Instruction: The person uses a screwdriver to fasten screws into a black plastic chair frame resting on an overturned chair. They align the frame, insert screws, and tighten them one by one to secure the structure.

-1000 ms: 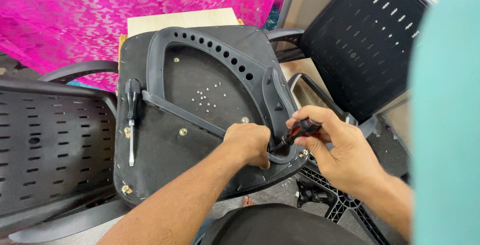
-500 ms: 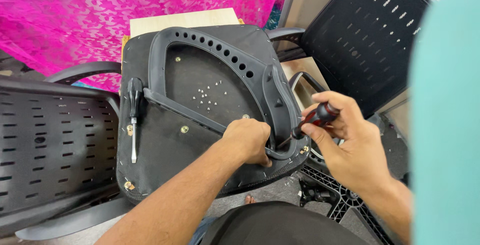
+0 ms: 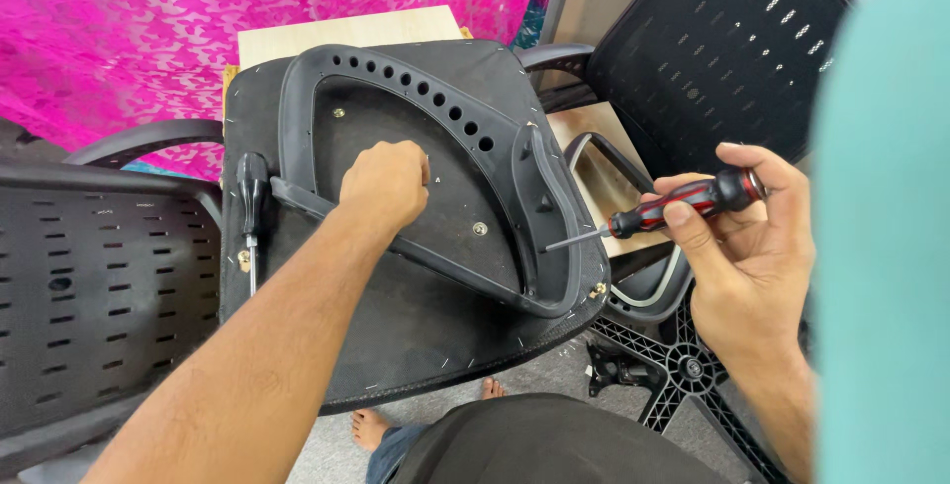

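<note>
Seat pan (image 3: 416, 336), upturned, black, lay flat beneath both hands, its underside showing. Armrest frame (image 3: 539, 212), black plastic loop with a row of holes along its top bar, lay on the pan.

Left hand (image 3: 384, 185): fingers curled together into a loose fist, knuckles up, pressed down inside the loop. Whether anything lay within the fist could not be told. Small screws (image 3: 435, 178) lay just beside the fingertips, partly hidden by the fist. Bolt head (image 3: 479, 229) sat on the pan near the fist, on its thumb side.

Right hand (image 3: 752, 256): fingers and thumb clamped on a screwdriver (image 3: 683, 205), red and black handle, held nearly level. Its metal tip pointed away from the fingers toward the frame's right side and ended at or just short of the plastic; contact could not be told.

Second screwdriver (image 3: 250, 209), black handle, lay on the pan's edge, well apart from the left fingers, shaft pointing toward the person.

Mesh chair back (image 3: 89, 306) stood beyond the pan on the left-hand side. Another chair (image 3: 712, 58), black and perforated, stood beyond the right fingers. Star base (image 3: 683, 365) lay on the floor under the right wrist. Pink cloth (image 3: 198, 19) hung behind everything. Bare foot (image 3: 369, 427) showed below the pan.
</note>
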